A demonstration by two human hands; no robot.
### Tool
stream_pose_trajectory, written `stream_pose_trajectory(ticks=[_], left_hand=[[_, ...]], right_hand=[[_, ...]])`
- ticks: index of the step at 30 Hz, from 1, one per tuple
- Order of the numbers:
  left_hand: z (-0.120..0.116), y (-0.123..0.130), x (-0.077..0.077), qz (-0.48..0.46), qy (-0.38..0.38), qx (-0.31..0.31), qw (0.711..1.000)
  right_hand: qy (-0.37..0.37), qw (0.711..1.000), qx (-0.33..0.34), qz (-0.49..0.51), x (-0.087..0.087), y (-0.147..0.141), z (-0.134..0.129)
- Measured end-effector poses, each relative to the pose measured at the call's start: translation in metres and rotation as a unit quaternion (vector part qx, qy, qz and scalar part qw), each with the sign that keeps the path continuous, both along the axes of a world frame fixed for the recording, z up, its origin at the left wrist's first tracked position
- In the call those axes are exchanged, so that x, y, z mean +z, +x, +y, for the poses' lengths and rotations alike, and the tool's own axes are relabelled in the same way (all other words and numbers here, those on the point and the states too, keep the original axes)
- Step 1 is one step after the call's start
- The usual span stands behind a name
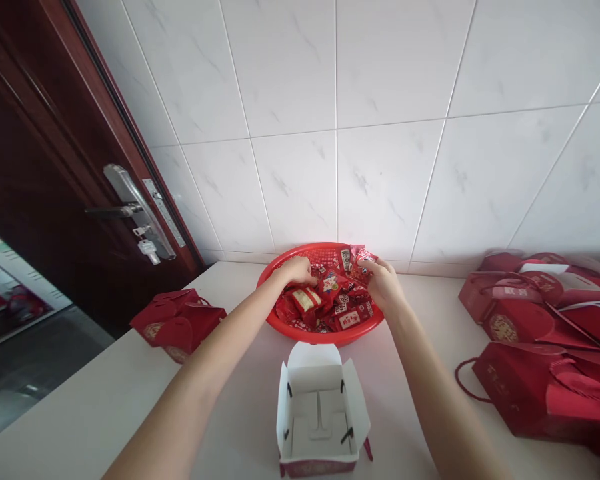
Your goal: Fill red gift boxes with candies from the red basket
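A red plastic basket (325, 339) holds many small red-wrapped sweets (350, 319), and a cream-coloured packet (307, 300) lies among them. My left hand (297, 269) reaches into the left side of the basket, fingers curled down among the wrappers; what they pinch is hidden. At the right rim, my right hand (384, 283) grips a red-and-pink sweet packet (365, 256) between thumb and fingers. In front of the basket, between my forearms, stands an open gift box (320, 407) with flaps up, its white inside and dark cord ends showing.
Closed red gift boxes (535, 390) with cord handles are grouped on the right of the white tabletop (240, 427). More red boxes (177, 323) stand at the left. Behind is a tiled wall (300, 187); a dark red door (75, 153) with keys stands open at left.
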State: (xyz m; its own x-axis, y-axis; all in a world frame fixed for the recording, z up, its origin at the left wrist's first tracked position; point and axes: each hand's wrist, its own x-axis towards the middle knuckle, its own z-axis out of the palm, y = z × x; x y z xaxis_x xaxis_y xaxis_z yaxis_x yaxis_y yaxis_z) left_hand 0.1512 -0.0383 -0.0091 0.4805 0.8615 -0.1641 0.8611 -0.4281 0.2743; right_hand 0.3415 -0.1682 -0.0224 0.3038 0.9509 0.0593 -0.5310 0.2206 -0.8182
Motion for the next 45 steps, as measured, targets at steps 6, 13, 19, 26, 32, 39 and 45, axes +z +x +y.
stream_pose_trajectory(ticks=[6,13,19,26,32,39,45], left_hand=[[-0.003,-0.002,0.000,0.078,-0.003,-0.020,0.997],[-0.012,0.002,0.001,0.079,0.005,-0.034,0.996],[-0.007,0.003,0.000,0.040,-0.051,-0.016,0.998],[-0.006,0.002,-0.002,0.014,-0.037,-0.007,0.999],[-0.009,0.004,-0.006,0.069,-0.034,-0.033,0.996],[-0.006,0.005,-0.009,0.095,-0.035,-0.063,0.993],[-0.004,0.006,-0.009,0.110,-0.033,-0.080,0.990]], right_hand=[[-0.002,1.000,-0.003,-0.011,-0.001,0.001,0.001],[-0.004,1.000,-0.004,-0.016,-0.001,0.000,0.001],[-0.003,1.000,-0.005,-0.016,-0.001,0.000,0.001],[-0.007,1.000,-0.009,-0.009,-0.001,-0.001,0.000],[-0.005,1.000,-0.008,-0.013,-0.002,0.000,0.001],[-0.005,1.000,-0.006,-0.015,-0.002,0.000,0.001],[-0.004,1.000,-0.008,-0.012,0.000,-0.001,0.000]])
